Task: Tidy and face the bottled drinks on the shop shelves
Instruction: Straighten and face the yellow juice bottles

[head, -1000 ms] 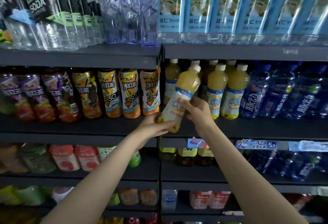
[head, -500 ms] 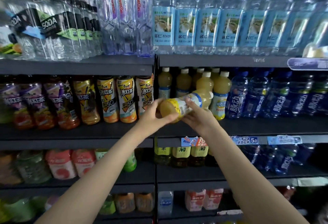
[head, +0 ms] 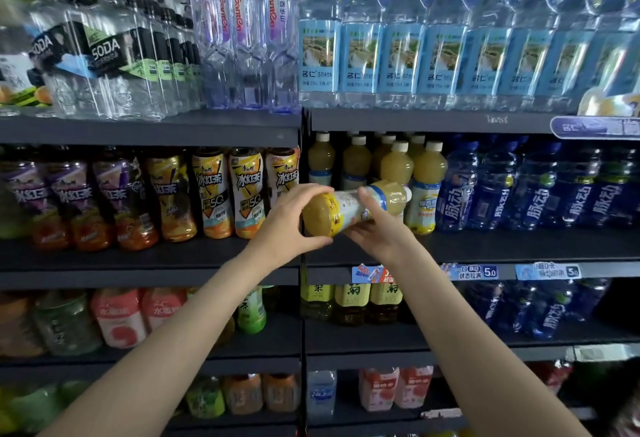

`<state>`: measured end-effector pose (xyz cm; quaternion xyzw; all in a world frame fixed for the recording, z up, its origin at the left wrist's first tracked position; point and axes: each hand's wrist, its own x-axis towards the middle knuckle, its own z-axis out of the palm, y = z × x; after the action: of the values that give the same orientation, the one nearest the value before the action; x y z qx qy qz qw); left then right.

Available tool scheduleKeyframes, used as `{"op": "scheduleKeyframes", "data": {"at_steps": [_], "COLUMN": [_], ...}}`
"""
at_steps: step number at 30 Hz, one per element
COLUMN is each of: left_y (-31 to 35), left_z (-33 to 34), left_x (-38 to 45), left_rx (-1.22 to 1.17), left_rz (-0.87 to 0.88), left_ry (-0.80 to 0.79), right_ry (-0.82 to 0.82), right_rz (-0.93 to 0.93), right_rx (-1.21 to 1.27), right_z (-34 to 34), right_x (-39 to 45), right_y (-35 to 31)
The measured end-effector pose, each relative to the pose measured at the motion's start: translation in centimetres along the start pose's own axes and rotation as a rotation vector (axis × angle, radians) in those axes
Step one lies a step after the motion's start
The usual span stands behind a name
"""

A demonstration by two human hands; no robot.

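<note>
Both your bare forearms reach up from the bottom of the view, the left from about 7 o'clock, the right from about 5 o'clock, converging just above centre; your left hand [head: 289, 225] is cupped, fingers curled over the top and thumb underneath, gripping the base end of a bottle [head: 349, 206] lying sideways; your right hand [head: 379, 229] sits just beside it at 3 o'clock, palm under the bottle's middle, fingers wrapped up around it; both wrists are bent slightly back.
</note>
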<state>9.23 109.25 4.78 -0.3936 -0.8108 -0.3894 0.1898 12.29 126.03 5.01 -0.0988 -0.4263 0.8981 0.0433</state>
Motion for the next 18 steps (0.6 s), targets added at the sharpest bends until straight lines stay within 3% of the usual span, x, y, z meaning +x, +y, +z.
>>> {"op": "scheduleKeyframes", "data": {"at_steps": [2, 5, 6, 8, 12, 15, 18], "left_y": [0.0, 0.1, 0.1, 0.2, 0.0, -0.9, -1.1], "left_z": [-0.1, -0.7, -0.8, -0.8, -0.2, -0.1, 0.4], "left_x": [-0.1, -0.1, -0.1, 0.1, 0.0, 0.2, -0.1], "left_rx": [-0.169, -0.725, -0.867, -0.933, -0.867, -0.453, -0.164], "left_rz": [-0.163, -0.564, -0.623, -0.623, -0.559, -0.394, -0.192], "left_ry": [-0.028, -0.09, -0.114, -0.126, 0.013, 0.119, 0.097], "right_ry": [0.001, -0.04, -0.062, -0.104, -0.144, -0.07, -0.01], "right_rz": [-0.019, -0.083, -0.105, -0.138, -0.145, -0.129, -0.143], "right_rx": [0.034, 0.046, 0.037, 0.001, -0.104, -0.199, -0.182], "right_z": [0.1, 0.1, 0.1, 0.1, 0.1, 0.4, 0.3], "right_x": [0.1, 0.2, 0.2, 0.2, -0.1, -0.2, 0.0], "right_y": [0.1, -0.3, -0.5, -0.8, -1.3, -1.5, -1.1]}}
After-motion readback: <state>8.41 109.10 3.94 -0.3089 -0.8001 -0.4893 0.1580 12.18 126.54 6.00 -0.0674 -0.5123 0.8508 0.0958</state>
